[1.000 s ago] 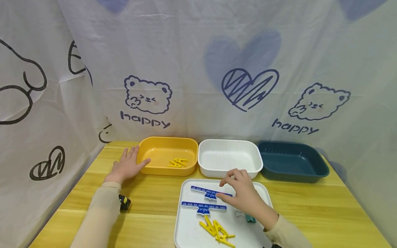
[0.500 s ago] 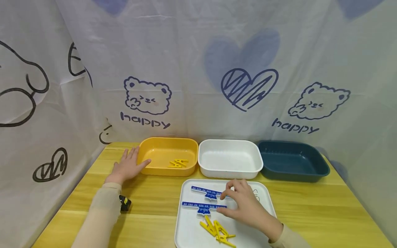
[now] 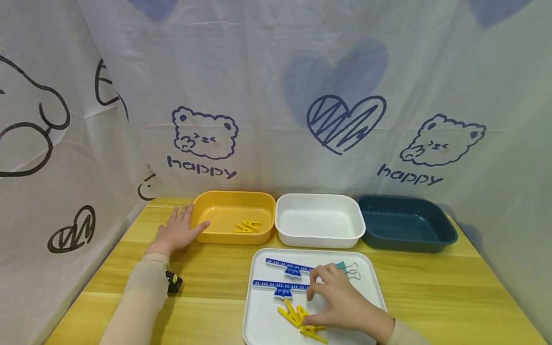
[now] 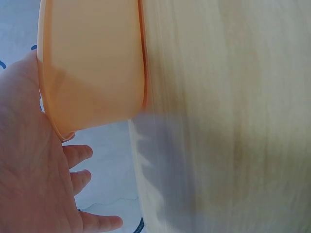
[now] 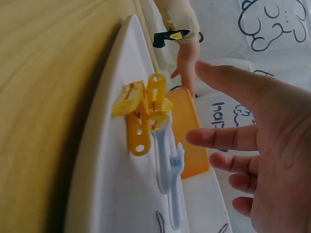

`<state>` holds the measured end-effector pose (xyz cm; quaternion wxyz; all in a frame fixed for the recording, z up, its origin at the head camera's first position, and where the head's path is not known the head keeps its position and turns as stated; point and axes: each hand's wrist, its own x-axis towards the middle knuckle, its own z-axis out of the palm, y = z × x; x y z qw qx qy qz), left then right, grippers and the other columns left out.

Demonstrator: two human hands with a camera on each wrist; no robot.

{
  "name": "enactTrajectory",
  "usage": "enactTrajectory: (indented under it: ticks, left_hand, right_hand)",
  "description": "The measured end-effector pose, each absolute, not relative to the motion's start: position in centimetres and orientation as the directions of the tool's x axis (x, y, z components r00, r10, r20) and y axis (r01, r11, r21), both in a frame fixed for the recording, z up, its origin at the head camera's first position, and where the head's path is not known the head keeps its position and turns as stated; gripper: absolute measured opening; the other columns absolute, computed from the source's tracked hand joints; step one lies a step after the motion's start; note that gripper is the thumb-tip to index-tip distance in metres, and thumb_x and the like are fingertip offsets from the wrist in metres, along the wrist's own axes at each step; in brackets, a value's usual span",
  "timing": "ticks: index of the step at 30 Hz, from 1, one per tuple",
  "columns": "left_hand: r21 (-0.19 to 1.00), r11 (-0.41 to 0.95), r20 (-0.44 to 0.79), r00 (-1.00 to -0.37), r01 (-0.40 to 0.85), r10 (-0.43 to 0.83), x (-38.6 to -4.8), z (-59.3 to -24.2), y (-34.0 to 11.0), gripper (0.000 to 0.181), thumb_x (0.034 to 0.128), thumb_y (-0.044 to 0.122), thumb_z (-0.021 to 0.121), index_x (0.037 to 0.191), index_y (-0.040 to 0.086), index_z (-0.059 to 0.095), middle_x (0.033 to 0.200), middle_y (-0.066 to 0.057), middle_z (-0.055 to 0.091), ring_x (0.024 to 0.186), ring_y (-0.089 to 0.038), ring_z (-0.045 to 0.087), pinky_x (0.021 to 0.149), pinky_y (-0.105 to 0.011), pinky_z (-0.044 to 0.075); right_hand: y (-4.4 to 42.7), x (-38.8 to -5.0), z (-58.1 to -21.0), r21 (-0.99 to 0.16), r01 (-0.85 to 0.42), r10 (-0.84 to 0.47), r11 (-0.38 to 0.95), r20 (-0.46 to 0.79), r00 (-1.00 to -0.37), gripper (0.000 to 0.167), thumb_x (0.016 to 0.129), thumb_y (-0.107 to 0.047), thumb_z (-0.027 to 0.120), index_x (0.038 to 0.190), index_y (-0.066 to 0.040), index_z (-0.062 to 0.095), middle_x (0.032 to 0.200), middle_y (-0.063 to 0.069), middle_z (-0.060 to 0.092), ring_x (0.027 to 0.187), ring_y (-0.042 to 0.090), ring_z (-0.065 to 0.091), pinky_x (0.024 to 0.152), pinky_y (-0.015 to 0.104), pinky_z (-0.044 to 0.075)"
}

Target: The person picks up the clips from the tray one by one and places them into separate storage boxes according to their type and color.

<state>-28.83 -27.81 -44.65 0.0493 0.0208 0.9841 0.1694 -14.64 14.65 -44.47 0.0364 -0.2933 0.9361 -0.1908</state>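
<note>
My left hand (image 3: 174, 235) lies at the left end of the yellow container (image 3: 235, 238), thumb over its rim and fingers spread outside. Two yellow clothespins (image 3: 247, 230) lie in that container. My right hand (image 3: 338, 299) hovers over the white tray (image 3: 247, 316), fingers bent and apart, holding nothing. Its thumb is nearest the yellow clothespins (image 3: 297, 321) heaped in the tray; the right wrist view shows a gap between these clothespins (image 5: 137, 124) and the fingers. Two blue ruler-shaped clips (image 3: 282, 290) lie left of the hand. Behind it, a teal binder clip (image 3: 341, 266) is partly hidden.
A white container (image 3: 321, 240) and a dark blue container (image 3: 405, 245) stand right of the yellow one, in a row behind the tray. A printed curtain (image 3: 267, 158) hangs at the back. The wooden table (image 3: 207, 297) shows on both sides of the tray.
My right hand has come nearer over the tray, from the blue clips to the yellow clothespins, uncovering the teal binder clip behind it. The left hand has stayed put.
</note>
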Motion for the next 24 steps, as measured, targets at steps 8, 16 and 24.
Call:
enactTrajectory:
  ticks: [8, 16, 24]
  left_hand:
    - [0.336, 0.941, -0.086, -0.995, 0.023, 0.055, -29.0, -44.6, -27.8, 0.101, 0.0913, 0.075, 0.030, 0.157, 0.003, 0.001, 0.161, -0.027, 0.004, 0.149, -0.047, -0.003, 0.104, -0.082, 0.010]
    - [0.339, 0.941, -0.085, -0.995, 0.022, 0.054, -29.0, -44.7, -27.8, 0.100, 0.0920, 0.074, 0.031, 0.156, 0.003, 0.001, 0.161, -0.027, 0.004, 0.149, -0.047, -0.002, 0.104, -0.082, 0.011]
    - [0.341, 0.940, -0.084, -0.995, 0.019, 0.051, -29.1, -44.9, -27.9, 0.101, 0.0917, 0.074, 0.031, 0.157, 0.004, 0.001, 0.162, -0.027, 0.004, 0.149, -0.047, -0.002, 0.104, -0.082, 0.011]
  right_hand:
    - [14.5, -14.6, -44.9, -0.307, -0.589, -0.628, 0.747, -0.036, -0.777, 0.045, 0.066, -0.077, 0.068, 0.078, -0.034, 0.061, 0.102, -0.014, 0.045, 0.096, 0.010, 0.033, 0.080, 0.031, 0.031]
    - [14.2, -14.5, -45.6, -0.277, -0.614, -0.645, 0.740, -0.029, -0.764, 0.049, 0.066, -0.079, 0.067, 0.075, -0.032, 0.059, 0.103, -0.013, 0.047, 0.096, 0.009, 0.034, 0.076, 0.027, 0.029]
    - [14.0, -14.5, -45.8, -0.274, -0.610, -0.645, 0.744, -0.053, -0.763, 0.048, 0.067, -0.077, 0.068, 0.072, -0.031, 0.055, 0.101, -0.014, 0.047, 0.094, 0.008, 0.033, 0.074, 0.025, 0.026]
